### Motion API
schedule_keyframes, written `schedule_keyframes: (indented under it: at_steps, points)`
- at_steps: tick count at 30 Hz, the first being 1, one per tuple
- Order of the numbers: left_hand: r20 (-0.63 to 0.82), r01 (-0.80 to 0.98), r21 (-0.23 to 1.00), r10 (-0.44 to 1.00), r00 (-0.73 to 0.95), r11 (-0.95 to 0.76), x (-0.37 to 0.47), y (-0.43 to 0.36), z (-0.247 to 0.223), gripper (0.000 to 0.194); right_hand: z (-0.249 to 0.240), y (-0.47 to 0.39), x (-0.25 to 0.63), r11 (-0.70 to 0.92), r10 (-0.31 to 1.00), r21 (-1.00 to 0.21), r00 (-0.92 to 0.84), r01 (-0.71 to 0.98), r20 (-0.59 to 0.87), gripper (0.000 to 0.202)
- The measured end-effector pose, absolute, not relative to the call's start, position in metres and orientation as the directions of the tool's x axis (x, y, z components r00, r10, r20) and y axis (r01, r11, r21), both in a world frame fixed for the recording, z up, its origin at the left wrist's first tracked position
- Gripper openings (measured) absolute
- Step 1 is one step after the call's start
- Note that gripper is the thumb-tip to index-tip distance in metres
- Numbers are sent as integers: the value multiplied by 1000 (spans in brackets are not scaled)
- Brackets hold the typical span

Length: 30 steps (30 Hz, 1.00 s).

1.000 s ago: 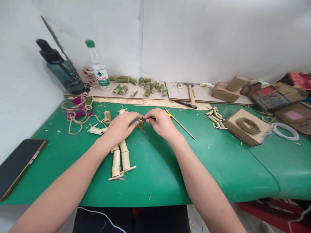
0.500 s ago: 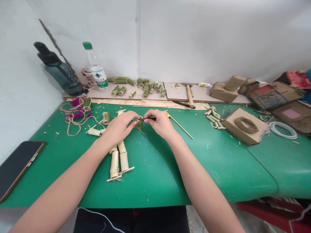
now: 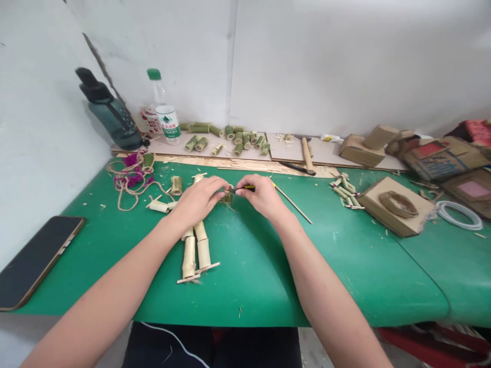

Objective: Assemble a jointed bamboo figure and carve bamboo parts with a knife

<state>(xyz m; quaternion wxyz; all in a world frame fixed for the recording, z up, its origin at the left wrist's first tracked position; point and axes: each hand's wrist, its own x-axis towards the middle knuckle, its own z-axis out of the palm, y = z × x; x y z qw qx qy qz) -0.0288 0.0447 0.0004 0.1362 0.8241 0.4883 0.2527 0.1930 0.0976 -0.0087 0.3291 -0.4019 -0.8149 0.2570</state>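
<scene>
My left hand (image 3: 203, 198) is closed on a short bamboo piece (image 3: 228, 196) with thin fibres at its base. In my right hand (image 3: 261, 194) is a black and yellow utility knife (image 3: 249, 187), its front end against the top of the bamboo piece. My fingers partly hide both. Under and beside my left wrist lies a jointed figure of pale bamboo tubes (image 3: 188, 258), with small sticks across its lower ends. A bamboo tube (image 3: 176, 185) stands left of my left hand. A thin wooden stick (image 3: 294, 204) lies right of my right hand.
Purple yarn and twine (image 3: 132, 176) lie at the left, behind a phone (image 3: 40, 258). Bottles (image 3: 168, 122), cut bamboo pieces (image 3: 238, 138) and a hammer (image 3: 307, 156) line the back. To the right are a tied bamboo bundle (image 3: 345, 191), cardboard pieces (image 3: 399, 204) and a white tubing coil (image 3: 458, 214).
The whole view has shifted slightly, so everything appears a little further right. Both hands keep their hold on the bamboo piece and the knife, nearly in the same place.
</scene>
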Motion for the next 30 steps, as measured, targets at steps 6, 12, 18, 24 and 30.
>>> schedule_keyframes:
  at_steps: [6, 12, 18, 24, 30]
  points:
    - [307, 679, 549, 873, 378, -487, -30, 47, 1, 26, -8, 99, 193, 543, 825, -674, -467, 501, 317, 9]
    - [303, 684, 563, 885, 352, -465, -29, 48, 0, 27, -7, 98, 192, 559, 815, -644, -487, 522, 314, 10]
    - [293, 690, 567, 893, 341, -449, -27, 48, 0, 25, 0, 92, 191, 581, 804, -593, -505, 557, 314, 12]
    - [276, 736, 522, 901, 334, -432, -26, 44, 5, 25, -2, 88, 192, 618, 777, -582, -522, 528, 351, 13]
    - [326, 729, 498, 880, 344, -470, -26, 44, 6, 21, -3, 86, 190, 663, 743, -553, -531, 505, 407, 12]
